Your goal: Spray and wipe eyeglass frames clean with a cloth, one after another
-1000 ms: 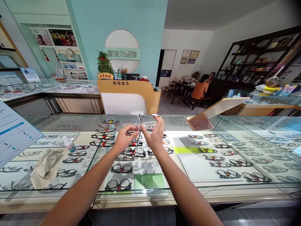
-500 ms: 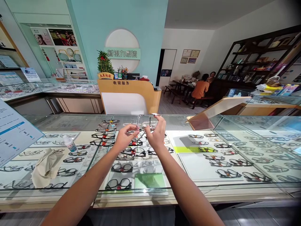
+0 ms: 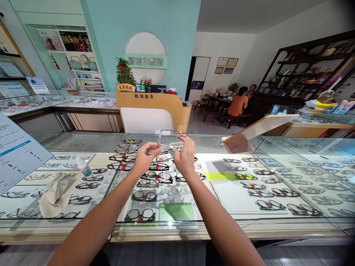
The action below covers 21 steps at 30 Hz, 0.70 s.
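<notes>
Both of my hands are raised over the glass display counter, around a pair of clear-framed eyeglasses (image 3: 160, 137). My left hand (image 3: 146, 157) pinches the glasses at their left side between thumb and fingers. My right hand (image 3: 185, 155) has its fingers curled at the other end, where a thin transparent arm reaches the fingertips. The lower part of the glasses blends into the frames beneath, so its outline is hard to make out. Rows of dark-rimmed glasses (image 3: 140, 214) lie under the counter's glass, below my hands.
On the counter at left are a beige cloth (image 3: 57, 195), a small white spray bottle (image 3: 83, 167) and a tilted printed sheet (image 3: 19, 151). A wood-backed stand mirror (image 3: 257, 127) stands at right. Beyond is a cashier desk (image 3: 180, 111); two people sit at a table at the back.
The clear glasses have turned and risen slightly, and a long transparent arm now spans the top between my hands. My left hand has shifted a little left; the right stays almost in place.
</notes>
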Available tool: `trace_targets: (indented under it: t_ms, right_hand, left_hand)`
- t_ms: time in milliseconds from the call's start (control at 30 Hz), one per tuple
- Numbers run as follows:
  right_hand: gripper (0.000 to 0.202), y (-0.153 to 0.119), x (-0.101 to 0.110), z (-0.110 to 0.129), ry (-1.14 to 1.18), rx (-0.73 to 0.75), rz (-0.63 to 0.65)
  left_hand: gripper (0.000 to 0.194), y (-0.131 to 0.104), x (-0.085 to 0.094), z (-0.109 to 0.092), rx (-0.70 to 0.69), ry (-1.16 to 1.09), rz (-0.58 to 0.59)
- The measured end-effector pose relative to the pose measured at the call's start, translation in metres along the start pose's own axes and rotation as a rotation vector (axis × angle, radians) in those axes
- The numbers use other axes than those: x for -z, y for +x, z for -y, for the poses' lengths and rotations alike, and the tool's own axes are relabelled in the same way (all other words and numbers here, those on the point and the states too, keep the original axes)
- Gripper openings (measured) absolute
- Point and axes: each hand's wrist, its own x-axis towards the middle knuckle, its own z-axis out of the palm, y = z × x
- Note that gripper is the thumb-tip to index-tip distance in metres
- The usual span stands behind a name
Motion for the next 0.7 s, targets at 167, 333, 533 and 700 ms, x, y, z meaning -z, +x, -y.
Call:
trace_targets:
  t_ms: [167, 333, 533, 700]
  right_hand:
    - [0.059, -0.003, -0.002, 0.001, 0.006, -0.011, 0.079]
    - [0.053, -0.004, 0.001, 0.008, 0.027, -0.007, 0.159]
    - [0.042, -0.008, 0.004, 0.030, 0.175, 0.102, 0.328]
    - [0.046, -0.015, -0.002, 0.032, 0.273, 0.080, 0.410]
  left_hand:
    - [0.055, 0.004, 0.003, -0.004, -0.010, -0.056, -0.063]
    - [0.051, 0.005, 0.005, -0.004, -0.033, -0.049, -0.053]
    - [0.043, 0.004, 0.002, 0.001, -0.091, 0.011, 0.013]
    - [0.040, 0.005, 0.004, 0.005, -0.119, 0.020, 0.077]
